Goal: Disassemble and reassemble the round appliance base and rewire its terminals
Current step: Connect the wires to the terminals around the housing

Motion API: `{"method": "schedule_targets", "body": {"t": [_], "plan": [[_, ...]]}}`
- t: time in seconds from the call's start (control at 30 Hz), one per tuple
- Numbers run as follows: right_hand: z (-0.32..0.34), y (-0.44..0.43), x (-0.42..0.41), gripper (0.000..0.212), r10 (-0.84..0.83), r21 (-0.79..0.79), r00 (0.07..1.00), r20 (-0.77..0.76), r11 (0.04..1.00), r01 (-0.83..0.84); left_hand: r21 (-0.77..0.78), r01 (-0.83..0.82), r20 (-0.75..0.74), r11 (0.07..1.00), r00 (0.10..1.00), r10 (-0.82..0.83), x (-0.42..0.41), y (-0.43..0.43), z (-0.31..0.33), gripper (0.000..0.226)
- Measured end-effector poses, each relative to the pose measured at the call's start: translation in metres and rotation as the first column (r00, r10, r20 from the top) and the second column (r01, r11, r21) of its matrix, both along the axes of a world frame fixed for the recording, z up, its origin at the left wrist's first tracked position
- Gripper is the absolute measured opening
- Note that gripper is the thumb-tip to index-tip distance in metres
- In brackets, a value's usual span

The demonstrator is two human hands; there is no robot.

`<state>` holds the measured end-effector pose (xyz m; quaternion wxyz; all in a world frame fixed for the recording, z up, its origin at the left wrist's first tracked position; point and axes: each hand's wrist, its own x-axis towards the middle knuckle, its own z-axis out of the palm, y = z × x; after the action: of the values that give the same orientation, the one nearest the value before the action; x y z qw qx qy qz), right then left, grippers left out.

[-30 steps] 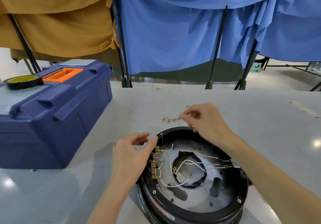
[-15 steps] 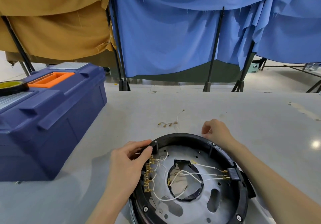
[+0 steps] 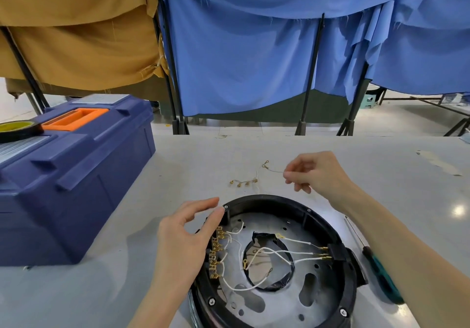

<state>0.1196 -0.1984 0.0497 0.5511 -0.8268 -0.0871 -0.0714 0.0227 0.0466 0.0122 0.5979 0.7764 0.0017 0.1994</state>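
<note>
Head view: I read this as the rewiring step. The base (image 3: 274, 264) lies open on the table (image 3: 381, 175), near edge. My right hand (image 3: 315, 172) pinches a loose wire (image 3: 273, 168) lying beyond the rim; my left hand (image 3: 188, 236), fingers spread and holding nothing, steadies the rim beside the terminals (image 3: 216, 254). Next I must carry the wire to a free terminal.

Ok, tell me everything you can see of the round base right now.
The round base lies open side up on the grey table, a black plastic ring around a silvery metal plate with a large centre hole. Brass terminals line its left inner edge; white wires cross to a black connector block on the right. Screws sit in the rim. The left hand rests against the left rim.
</note>
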Motion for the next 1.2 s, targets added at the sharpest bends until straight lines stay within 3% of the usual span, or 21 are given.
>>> {"method": "schedule_targets", "body": {"t": [0.17,0.3,0.43,0.57,0.73,0.87,1.03,1.13,1.2], "plan": [[0.022,0.036,-0.035,0.008,0.295,-0.015,0.955,0.006,0.955,-0.295,0.065,0.075,0.141,0.995,0.986,-0.084,-0.013,-0.003,0.012,0.036],[0.021,0.058,-0.055,0.009,0.372,-0.047,0.928,-0.010,0.927,-0.372,0.028,0.099,0.179,0.995,0.979,-0.102,-0.019,-0.007,0.013,0.013],[0.016,0.068,-0.062,0.017,0.332,0.255,0.942,-0.051,0.916,-0.309,0.003,0.059,0.120,0.998,0.991,-0.059,-0.018,-0.002,0.012,0.021],[0.009,0.081,-0.067,0.026,0.449,0.554,0.884,-0.133,0.773,-0.309,-0.097,0.055,0.103,0.994,0.994,-0.045,-0.017,0.003,0.009,0.013],[0.001,0.090,-0.071,0.020,0.414,0.505,0.902,-0.126,0.809,-0.301,-0.176,0.131,0.121,0.976,0.987,-0.110,-0.024,0.002,0.013,0.008],[0.002,0.088,-0.072,0.011,0.438,0.502,0.889,-0.134,0.803,-0.320,-0.217,0.180,0.135,0.959,0.979,-0.153,-0.025,0.002,0.015,0.019],[0.004,0.085,-0.077,0.009,0.473,0.375,0.865,-0.166,0.842,-0.388,-0.163,0.097,0.145,0.982,0.987,-0.073,-0.022,0.006,0.013,0.018],[0.007,0.083,-0.079,0.005,0.511,0.258,0.837,-0.193,0.850,-0.459,-0.100,0.149,0.158,0.984,0.978,-0.132,-0.023,0.006,0.014,0.025],[0.010,0.082,-0.081,0.015,0.540,0.208,0.814,-0.216,0.840,-0.502,-0.053,0.173,0.168,0.984,0.972,-0.162,-0.023,0.005,0.016,0.018]]}}
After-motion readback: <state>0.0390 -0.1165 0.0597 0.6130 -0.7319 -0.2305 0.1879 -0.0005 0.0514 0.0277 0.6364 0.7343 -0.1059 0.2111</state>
